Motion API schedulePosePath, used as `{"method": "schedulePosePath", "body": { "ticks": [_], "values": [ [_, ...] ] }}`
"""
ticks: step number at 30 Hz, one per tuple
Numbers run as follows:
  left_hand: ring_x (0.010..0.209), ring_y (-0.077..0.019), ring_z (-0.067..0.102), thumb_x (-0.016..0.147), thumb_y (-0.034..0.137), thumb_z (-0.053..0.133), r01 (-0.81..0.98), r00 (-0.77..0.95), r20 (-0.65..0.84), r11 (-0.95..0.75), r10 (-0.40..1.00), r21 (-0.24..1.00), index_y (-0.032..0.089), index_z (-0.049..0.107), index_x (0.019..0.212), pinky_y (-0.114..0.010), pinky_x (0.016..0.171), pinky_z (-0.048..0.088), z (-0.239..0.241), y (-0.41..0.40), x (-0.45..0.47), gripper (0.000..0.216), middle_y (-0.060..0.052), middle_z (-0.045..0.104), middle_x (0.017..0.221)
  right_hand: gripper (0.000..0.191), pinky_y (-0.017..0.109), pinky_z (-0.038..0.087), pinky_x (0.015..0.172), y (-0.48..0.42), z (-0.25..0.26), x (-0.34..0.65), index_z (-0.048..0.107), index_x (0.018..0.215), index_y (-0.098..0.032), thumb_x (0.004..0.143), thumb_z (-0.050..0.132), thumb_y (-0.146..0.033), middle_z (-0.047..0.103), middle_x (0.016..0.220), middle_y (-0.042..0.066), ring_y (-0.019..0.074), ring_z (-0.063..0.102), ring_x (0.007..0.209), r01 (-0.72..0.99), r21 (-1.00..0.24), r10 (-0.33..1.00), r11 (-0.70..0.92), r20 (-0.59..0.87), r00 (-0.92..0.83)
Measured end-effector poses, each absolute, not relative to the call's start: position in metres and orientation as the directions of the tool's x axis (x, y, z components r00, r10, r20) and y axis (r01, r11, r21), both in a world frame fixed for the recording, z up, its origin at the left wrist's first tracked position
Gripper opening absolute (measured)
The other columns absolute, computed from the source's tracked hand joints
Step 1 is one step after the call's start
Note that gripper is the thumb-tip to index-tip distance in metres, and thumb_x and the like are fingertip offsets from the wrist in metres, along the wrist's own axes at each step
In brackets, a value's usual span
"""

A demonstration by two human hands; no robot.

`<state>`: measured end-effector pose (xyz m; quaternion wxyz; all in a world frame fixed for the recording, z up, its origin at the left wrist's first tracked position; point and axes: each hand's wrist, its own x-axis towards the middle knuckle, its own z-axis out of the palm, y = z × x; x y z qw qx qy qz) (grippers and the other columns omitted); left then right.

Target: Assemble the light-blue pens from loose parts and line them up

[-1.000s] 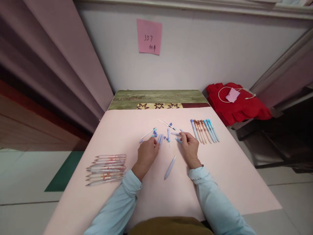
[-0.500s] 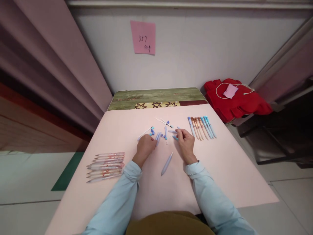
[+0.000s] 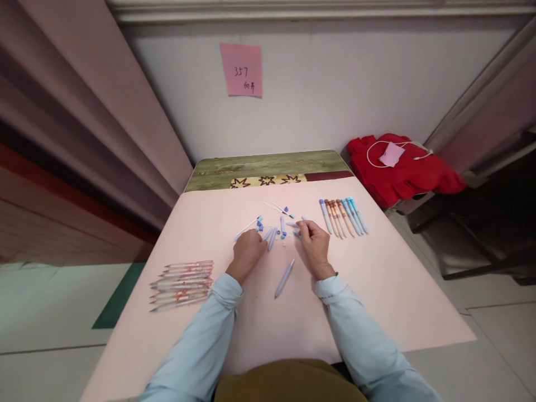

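My left hand [image 3: 248, 252] rests on the pink table cover [image 3: 377, 290] with fingers curled, its fingertips at a cluster of loose pen parts [image 3: 274, 229]. What it holds, if anything, is hidden. My right hand [image 3: 314, 244] is curled in a pinch on a small pale blue pen part [image 3: 293, 225] at the same cluster. A pale purple pen barrel [image 3: 285, 278] lies between my wrists.
A row of assembled blue and orange pens [image 3: 343, 216] lies right of my hands. A pile of clear patterned pens [image 3: 182, 285] sits at the left. A red cloth [image 3: 402, 173] with a cord lies beyond the table. A pink note [image 3: 242, 69] hangs on the wall.
Both hands have stayed at the cluster of parts. The view shifted slightly, and my right hand's fingers moved a little toward the parts.
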<state>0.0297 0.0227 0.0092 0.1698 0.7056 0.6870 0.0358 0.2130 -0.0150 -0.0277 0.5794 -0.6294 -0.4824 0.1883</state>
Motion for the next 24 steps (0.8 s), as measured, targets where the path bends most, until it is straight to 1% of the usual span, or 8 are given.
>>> {"method": "schedulePosePath", "body": {
  "ticks": [3, 5, 8, 10, 13, 17, 21, 24],
  "values": [
    [0.088, -0.0251, 0.068, 0.079, 0.020, 0.056, 0.962, 0.049, -0.136, -0.010, 0.989, 0.274, 0.020, 0.067, 0.080, -0.029, 0.064, 0.041, 0.015, 0.019, 0.032, 0.010, -0.010, 0.074, 0.092, 0.031, 0.025, 0.045, 0.063, -0.016, -0.026, 0.212, 0.075, 0.087, -0.018, 0.092, 0.054, -0.040, 0.066, 0.065, 0.000, 0.0147, 0.060, 0.062, 0.373, -0.915, 0.837, 0.153, 0.321, 0.444],
    [0.087, -0.0247, 0.068, 0.083, 0.023, 0.055, 0.956, 0.079, -0.087, -0.051, 0.993, 0.287, 0.020, 0.066, 0.089, -0.030, 0.066, 0.042, 0.021, 0.015, 0.035, 0.013, -0.009, 0.074, 0.092, 0.029, 0.026, 0.046, 0.063, -0.017, -0.025, 0.210, 0.075, 0.095, -0.019, 0.092, 0.056, -0.039, 0.068, 0.070, 0.001, 0.0141, 0.059, 0.062, 0.353, -0.918, 0.861, 0.182, 0.322, 0.394],
    [0.083, -0.0238, 0.068, 0.087, 0.028, 0.054, 0.934, 0.174, -0.028, -0.156, 0.984, 0.321, 0.020, 0.063, 0.097, -0.030, 0.067, 0.041, 0.029, 0.006, 0.041, 0.016, -0.008, 0.073, 0.087, 0.030, 0.026, 0.048, 0.064, -0.018, -0.022, 0.206, 0.072, 0.114, -0.023, 0.090, 0.058, -0.036, 0.072, 0.090, 0.004, 0.0134, 0.060, 0.066, 0.338, -0.906, 0.900, 0.254, 0.349, 0.261],
    [0.080, -0.0227, 0.068, 0.087, 0.029, 0.055, 0.914, 0.211, 0.002, -0.198, 0.977, 0.355, 0.020, 0.062, 0.096, -0.029, 0.066, 0.041, 0.033, 0.000, 0.046, 0.014, -0.007, 0.072, 0.084, 0.029, 0.028, 0.050, 0.069, -0.019, -0.021, 0.204, 0.072, 0.115, -0.026, 0.089, 0.059, -0.034, 0.071, 0.101, 0.005, 0.0148, 0.063, 0.075, 0.332, -0.892, 0.909, 0.306, 0.378, 0.178],
    [0.075, -0.0201, 0.067, 0.087, 0.027, 0.057, 0.860, 0.230, 0.048, -0.227, 0.972, 0.458, 0.021, 0.061, 0.093, -0.028, 0.065, 0.041, 0.036, -0.006, 0.050, 0.010, -0.004, 0.071, 0.077, 0.024, 0.029, 0.052, 0.071, -0.018, -0.022, 0.204, 0.075, 0.106, -0.025, 0.088, 0.061, -0.032, 0.072, 0.095, 0.004, 0.0154, 0.064, 0.076, 0.250, -0.921, 0.926, 0.298, 0.342, 0.157],
    [0.067, -0.0177, 0.065, 0.088, 0.029, 0.056, 0.763, 0.225, 0.151, -0.270, 0.963, 0.588, 0.020, 0.059, 0.095, -0.026, 0.064, 0.042, 0.040, -0.011, 0.052, 0.012, 0.000, 0.066, 0.067, 0.027, 0.027, 0.052, 0.065, -0.018, -0.022, 0.204, 0.073, 0.109, -0.023, 0.085, 0.064, -0.031, 0.069, 0.083, 0.001, 0.0130, 0.060, 0.066, 0.145, -0.954, 0.942, 0.262, 0.285, 0.179],
    [0.066, -0.0164, 0.065, 0.092, 0.034, 0.051, 0.730, 0.212, 0.233, -0.312, 0.949, 0.608, 0.020, 0.058, 0.100, -0.025, 0.066, 0.043, 0.045, -0.019, 0.054, 0.018, 0.000, 0.066, 0.065, 0.022, 0.028, 0.054, 0.068, -0.021, -0.018, 0.202, 0.075, 0.102, -0.023, 0.083, 0.068, -0.032, 0.070, 0.087, 0.002, 0.0125, 0.061, 0.067, 0.159, -0.941, 0.920, 0.300, 0.330, 0.213],
    [0.066, -0.0155, 0.065, 0.092, 0.038, 0.052, 0.697, 0.223, 0.255, -0.336, 0.941, 0.633, 0.020, 0.058, 0.104, -0.024, 0.067, 0.044, 0.046, -0.025, 0.057, 0.023, 0.000, 0.067, 0.068, 0.020, 0.029, 0.055, 0.065, -0.023, -0.015, 0.200, 0.075, 0.100, -0.023, 0.084, 0.067, -0.033, 0.071, 0.087, 0.002, 0.0127, 0.062, 0.064, 0.111, -0.951, 0.926, 0.290, 0.308, 0.218]
  ]
}}
